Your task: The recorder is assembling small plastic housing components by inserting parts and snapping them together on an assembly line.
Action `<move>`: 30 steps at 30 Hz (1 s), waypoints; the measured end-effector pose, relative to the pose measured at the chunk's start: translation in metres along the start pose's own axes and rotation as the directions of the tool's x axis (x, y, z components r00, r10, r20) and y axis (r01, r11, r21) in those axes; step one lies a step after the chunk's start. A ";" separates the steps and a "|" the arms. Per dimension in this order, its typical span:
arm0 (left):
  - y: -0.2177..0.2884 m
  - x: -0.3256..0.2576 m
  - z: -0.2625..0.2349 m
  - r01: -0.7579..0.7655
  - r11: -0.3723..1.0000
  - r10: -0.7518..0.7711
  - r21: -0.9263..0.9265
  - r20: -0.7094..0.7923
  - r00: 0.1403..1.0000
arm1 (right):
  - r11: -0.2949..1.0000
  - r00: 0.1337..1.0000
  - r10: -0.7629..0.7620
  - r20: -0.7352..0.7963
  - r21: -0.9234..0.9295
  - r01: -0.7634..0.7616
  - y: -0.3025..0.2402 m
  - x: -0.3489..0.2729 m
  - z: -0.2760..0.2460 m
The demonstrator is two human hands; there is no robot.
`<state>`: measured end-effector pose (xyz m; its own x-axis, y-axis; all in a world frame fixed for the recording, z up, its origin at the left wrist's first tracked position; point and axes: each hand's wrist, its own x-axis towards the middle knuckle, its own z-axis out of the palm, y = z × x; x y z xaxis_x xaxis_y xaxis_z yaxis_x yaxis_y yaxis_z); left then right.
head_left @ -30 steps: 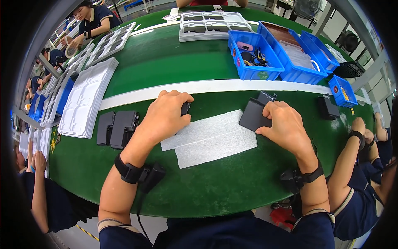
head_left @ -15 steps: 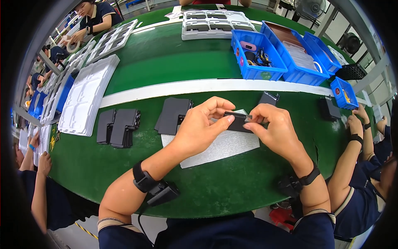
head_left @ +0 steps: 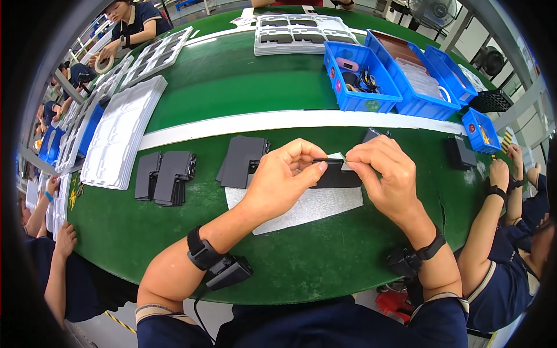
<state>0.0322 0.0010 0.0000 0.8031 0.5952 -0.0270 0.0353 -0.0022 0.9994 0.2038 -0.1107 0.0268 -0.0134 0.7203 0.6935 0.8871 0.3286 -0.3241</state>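
A flat black rectangular piece [head_left: 336,176] is held on edge above a white foam-like sheet [head_left: 290,216]. My left hand [head_left: 284,181] grips its left end between thumb and fingers. At the opposite upper corner, my right hand [head_left: 386,173] pinches a small pale strip, whose exact kind I cannot make out. Left of my hands lies a stack of similar dark flat pieces [head_left: 243,155], partly on the sheet's edge. Farther left are two more stacks, a larger one [head_left: 174,178] and a narrower one [head_left: 147,174]. Behind my right hand, another dark piece [head_left: 374,133] is partly hidden.
White moulded trays [head_left: 130,130] are stacked at left, with filled trays [head_left: 301,33] at the back. Blue bins [head_left: 371,104] stand back right, beside a small blue bin [head_left: 483,132]. A black block [head_left: 461,152] sits at right. Co-workers' arms [head_left: 492,200] reach in at both sides.
My right hand has shifted slightly right and turned, its fingers now closer together at the corner. The black piece shows more of its face. My left hand has barely moved.
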 end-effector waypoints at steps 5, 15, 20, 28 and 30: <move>0.000 -0.001 0.003 -0.012 0.997 0.011 -0.071 -0.020 1.000 | 0.994 0.997 0.082 0.002 0.079 -0.082 0.000 -0.003 0.003; -0.003 0.000 0.000 -0.041 0.993 0.043 -0.111 0.010 0.999 | 0.998 0.999 -0.044 0.019 -0.043 0.045 0.000 -0.005 0.010; -0.001 -0.001 -0.002 0.000 0.978 -0.002 -0.208 -0.010 1.000 | 0.988 0.991 -0.119 0.065 -0.090 0.124 0.001 -0.003 0.004; -0.001 -0.002 0.002 -0.009 0.987 0.004 -0.158 -0.032 0.999 | 0.886 0.919 0.352 0.177 0.253 -0.388 -0.003 -0.006 0.002; -0.001 -0.004 0.002 -0.024 0.990 0.022 -0.138 -0.016 1.000 | 0.896 0.920 0.347 0.180 0.226 -0.382 -0.005 -0.005 -0.001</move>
<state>0.0300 -0.0025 -0.0007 0.7939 0.6080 -0.0042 -0.0671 0.0944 0.9933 0.1993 -0.1162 0.0257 0.2130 0.8868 0.4102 0.6957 0.1571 -0.7010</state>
